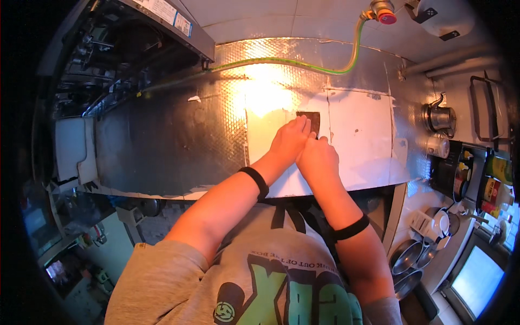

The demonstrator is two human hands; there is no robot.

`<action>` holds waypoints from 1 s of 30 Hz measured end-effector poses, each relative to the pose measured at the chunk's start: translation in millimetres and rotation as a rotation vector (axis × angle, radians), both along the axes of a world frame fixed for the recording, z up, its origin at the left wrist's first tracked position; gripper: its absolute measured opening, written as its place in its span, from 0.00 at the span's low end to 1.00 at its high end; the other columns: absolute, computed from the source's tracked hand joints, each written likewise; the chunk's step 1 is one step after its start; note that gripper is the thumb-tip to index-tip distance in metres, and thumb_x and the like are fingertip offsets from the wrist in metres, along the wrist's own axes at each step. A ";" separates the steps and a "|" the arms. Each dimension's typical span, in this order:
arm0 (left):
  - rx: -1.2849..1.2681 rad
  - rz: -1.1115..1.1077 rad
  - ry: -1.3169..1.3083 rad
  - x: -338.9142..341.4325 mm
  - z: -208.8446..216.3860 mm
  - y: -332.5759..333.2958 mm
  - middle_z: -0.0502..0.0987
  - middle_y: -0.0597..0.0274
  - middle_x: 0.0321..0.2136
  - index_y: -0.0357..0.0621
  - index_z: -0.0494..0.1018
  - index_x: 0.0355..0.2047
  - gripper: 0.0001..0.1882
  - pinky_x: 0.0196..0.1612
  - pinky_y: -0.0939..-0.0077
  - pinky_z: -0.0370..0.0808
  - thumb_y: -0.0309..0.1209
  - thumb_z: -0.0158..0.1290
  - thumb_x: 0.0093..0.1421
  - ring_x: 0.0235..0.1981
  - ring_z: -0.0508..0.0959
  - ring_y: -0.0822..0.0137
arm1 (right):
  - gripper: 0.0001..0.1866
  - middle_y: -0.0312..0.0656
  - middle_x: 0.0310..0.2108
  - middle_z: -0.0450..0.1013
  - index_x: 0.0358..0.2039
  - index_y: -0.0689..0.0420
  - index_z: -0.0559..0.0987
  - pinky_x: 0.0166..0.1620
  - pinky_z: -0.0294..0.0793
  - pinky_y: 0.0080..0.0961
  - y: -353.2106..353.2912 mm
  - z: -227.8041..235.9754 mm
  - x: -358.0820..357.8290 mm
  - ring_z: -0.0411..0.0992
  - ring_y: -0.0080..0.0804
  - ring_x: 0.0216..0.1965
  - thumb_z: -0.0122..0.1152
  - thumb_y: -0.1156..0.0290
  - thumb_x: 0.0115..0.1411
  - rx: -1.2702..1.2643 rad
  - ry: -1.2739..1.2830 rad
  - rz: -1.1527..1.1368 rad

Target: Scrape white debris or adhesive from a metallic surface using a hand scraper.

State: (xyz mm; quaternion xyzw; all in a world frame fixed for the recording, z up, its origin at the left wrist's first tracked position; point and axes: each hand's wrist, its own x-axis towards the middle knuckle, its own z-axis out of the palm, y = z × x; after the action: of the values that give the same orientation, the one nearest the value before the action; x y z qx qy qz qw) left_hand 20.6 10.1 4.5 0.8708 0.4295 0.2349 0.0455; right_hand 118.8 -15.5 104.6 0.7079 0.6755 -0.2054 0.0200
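A flat tool with a dark, nearly square blade, apparently a scraper [313,120], lies against the white tiles [357,146] of the counter. My right hand [318,157] is closed round its handle, most of which is hidden. Across from it, my left hand [290,140] presses its fingers together onto the blade, and the two hands touch. Silver embossed foil [233,108] covers the counter to the left of the bared tiles. Small dark marks and ragged foil bits show along the tile joints.
A gas stove [114,49] stands at the far left. A yellow-green hose [303,65] runs along the back to a red-capped valve [385,16]. At the right are a metal kettle [440,118], a glass jar [437,147] and several pans [405,257]. A white board [73,146] sits at the left end.
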 end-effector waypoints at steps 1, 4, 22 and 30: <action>-0.003 -0.001 0.001 -0.7 0.4 1.6 0.76 0.47 0.40 0.36 0.77 0.37 0.13 0.41 0.68 0.79 0.32 0.52 0.56 0.40 0.78 0.55 | 0.12 0.61 0.33 0.76 0.39 0.66 0.77 0.37 0.81 0.44 2.5 1.3 -1.3 0.80 0.57 0.34 0.56 0.71 0.57 -0.007 0.004 0.002; -0.120 0.021 -0.024 -1.5 3.6 5.6 0.75 0.47 0.39 0.35 0.77 0.38 0.14 0.41 0.68 0.79 0.32 0.52 0.56 0.40 0.78 0.55 | 0.12 0.61 0.33 0.76 0.39 0.66 0.77 0.38 0.81 0.44 5.7 1.9 -0.5 0.80 0.57 0.34 0.56 0.72 0.57 0.000 0.009 0.000; -0.257 0.079 -0.015 0.2 -1.0 10.8 0.78 0.50 0.47 0.44 0.76 0.33 0.09 0.49 0.65 0.78 0.33 0.54 0.53 0.51 0.77 0.54 | 0.14 0.62 0.34 0.76 0.41 0.67 0.77 0.39 0.81 0.45 6.1 -1.3 0.4 0.79 0.59 0.35 0.54 0.72 0.58 -0.003 0.036 -0.029; -0.036 0.004 0.071 -3.8 -6.7 30.4 0.78 0.51 0.47 0.44 0.76 0.33 0.10 0.43 0.65 0.80 0.34 0.54 0.53 0.46 0.78 0.56 | 0.14 0.61 0.34 0.76 0.42 0.66 0.77 0.40 0.81 0.45 12.9 -9.8 -2.6 0.79 0.59 0.36 0.54 0.71 0.59 0.028 0.029 -0.049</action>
State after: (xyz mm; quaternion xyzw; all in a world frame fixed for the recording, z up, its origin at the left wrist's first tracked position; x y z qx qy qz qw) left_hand 16.7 40.4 -2.1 0.8768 0.4365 0.1964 0.0454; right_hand 116.2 -2.6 94.8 0.7214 0.6610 -0.2065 -0.0049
